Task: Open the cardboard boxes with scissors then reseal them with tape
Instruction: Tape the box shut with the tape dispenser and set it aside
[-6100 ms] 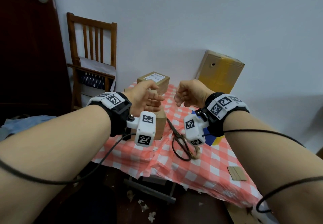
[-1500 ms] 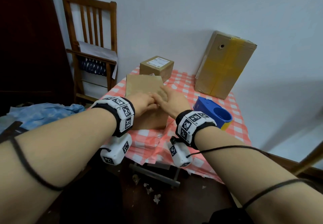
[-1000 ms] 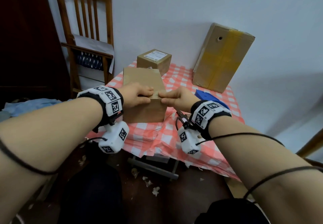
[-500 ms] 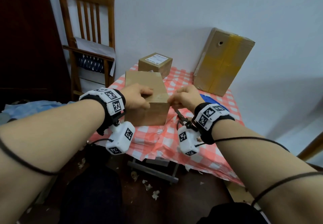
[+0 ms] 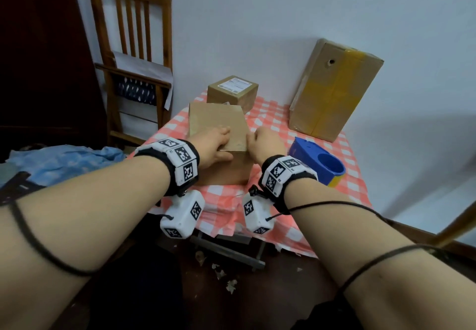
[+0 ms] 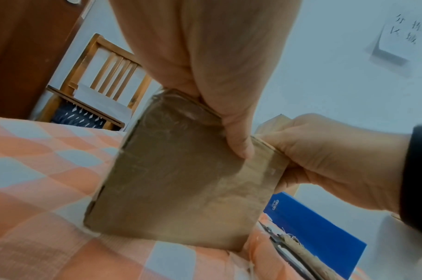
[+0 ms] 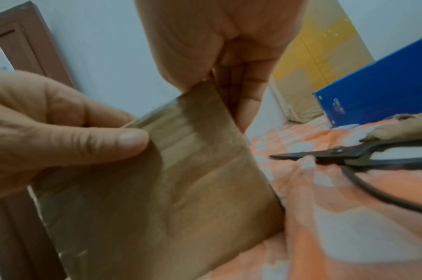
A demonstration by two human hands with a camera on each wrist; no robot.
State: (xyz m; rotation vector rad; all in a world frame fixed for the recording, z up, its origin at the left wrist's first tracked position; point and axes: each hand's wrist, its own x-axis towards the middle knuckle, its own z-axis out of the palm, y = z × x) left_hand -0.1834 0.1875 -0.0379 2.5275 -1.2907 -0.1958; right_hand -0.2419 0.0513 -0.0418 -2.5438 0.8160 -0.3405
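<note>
A plain brown cardboard box point(image 5: 217, 121) stands on the red-checked tablecloth point(image 5: 273, 121). My left hand point(image 5: 215, 144) grips its near top edge, fingers lying over the top and thumb point(image 6: 237, 144) pressed on the front face. My right hand point(image 5: 261, 140) holds the near right corner, with its fingers point(image 7: 243, 106) down the right side. Black scissors point(image 7: 349, 154) lie shut on the cloth just right of the box; in the head view my right wrist hides them. A blue tape dispenser point(image 5: 319, 162) sits to the right.
A small labelled box point(image 5: 233, 92) stands behind the held one. A large box with yellow tape point(image 5: 332, 90) leans against the wall at the back right. A wooden chair point(image 5: 136, 54) stands left of the table, with blue cloth point(image 5: 64, 159) beside it.
Six seconds ago both hands hung in the air above the table. They have come down onto the box. Over the last second the right hand slid to the right corner.
</note>
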